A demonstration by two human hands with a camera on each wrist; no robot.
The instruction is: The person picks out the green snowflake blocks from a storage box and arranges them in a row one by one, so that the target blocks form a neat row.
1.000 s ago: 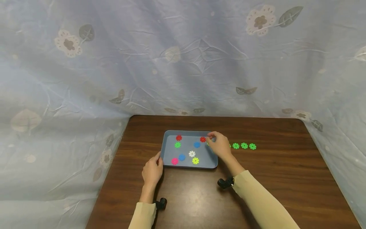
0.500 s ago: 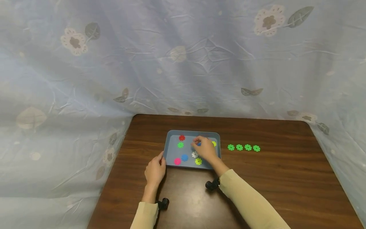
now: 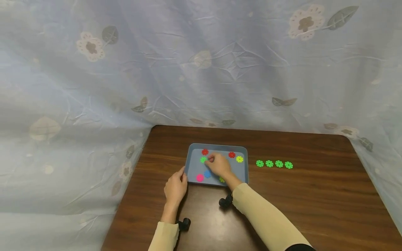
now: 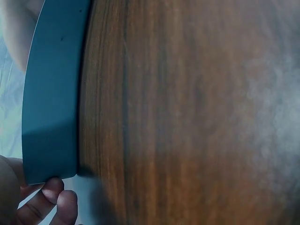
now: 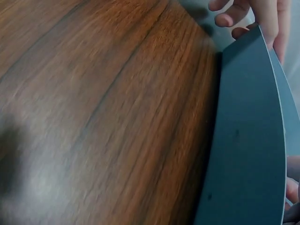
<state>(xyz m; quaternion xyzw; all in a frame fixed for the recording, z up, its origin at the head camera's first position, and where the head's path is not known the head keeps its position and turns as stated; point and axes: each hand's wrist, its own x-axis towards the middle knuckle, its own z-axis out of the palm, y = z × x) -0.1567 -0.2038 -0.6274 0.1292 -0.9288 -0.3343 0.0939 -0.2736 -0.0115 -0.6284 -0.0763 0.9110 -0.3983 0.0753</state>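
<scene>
A shallow blue-grey tray [image 3: 194, 167] lies on the table with flower-shaped plastic discs spread inside. My left hand [image 3: 175, 188] holds its near left corner; in the left wrist view, fingertips [image 4: 53, 186] curl under the tray's end. My right hand [image 3: 220, 165] is over the tray, thumb and fingertips bent at the edge of a green disc [image 3: 203, 159]. That disc lies flat, and no grip on it shows. Around it are a red disc [image 3: 205, 152], a blue disc [image 3: 207, 174] and a pink disc [image 3: 200, 177]. My right hand covers part of the tray's middle.
Right of the tray, several green discs [image 3: 269, 163] lie in a straight row on the brown wooden table [image 3: 317, 188]. Another red disc [image 3: 231, 154] and a yellow disc [image 3: 239, 159] sit at the tray's right end. A pale floral curtain [image 3: 201, 87] hangs behind the table.
My right hand has moved left, from the tray's right end by the green row to the green disc inside. My left hand stays at the tray's corner. The head view has shifted slightly.
</scene>
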